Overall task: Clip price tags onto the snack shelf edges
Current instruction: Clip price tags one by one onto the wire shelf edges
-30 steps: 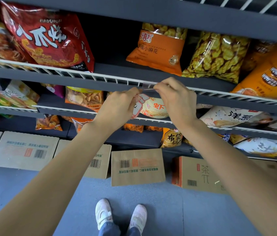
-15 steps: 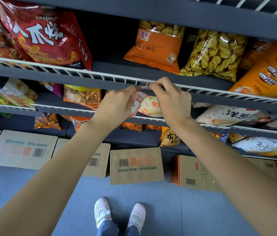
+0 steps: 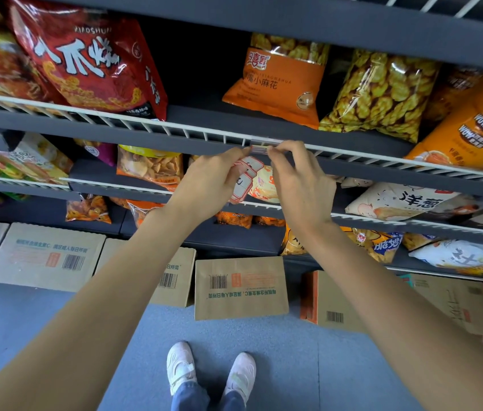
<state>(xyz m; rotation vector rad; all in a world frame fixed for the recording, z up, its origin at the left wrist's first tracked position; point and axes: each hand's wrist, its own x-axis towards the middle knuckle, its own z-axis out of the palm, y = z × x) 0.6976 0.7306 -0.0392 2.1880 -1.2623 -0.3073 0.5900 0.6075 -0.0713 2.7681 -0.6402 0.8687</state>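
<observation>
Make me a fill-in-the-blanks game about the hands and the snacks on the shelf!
1. Both hands pinch a small price tag at the white ____ rail of the shelf.
2. The left hand also holds a stack of red-edged ____.
3. The big bag at upper left is ____.
4. On the floor stand brown cardboard ____.

Missing words: wire; tags; red; boxes

A small clear tag (image 3: 259, 148) sits level against the shelf edge (image 3: 175, 140). Red-bordered white tags (image 3: 246, 179) hang just below it.
</observation>
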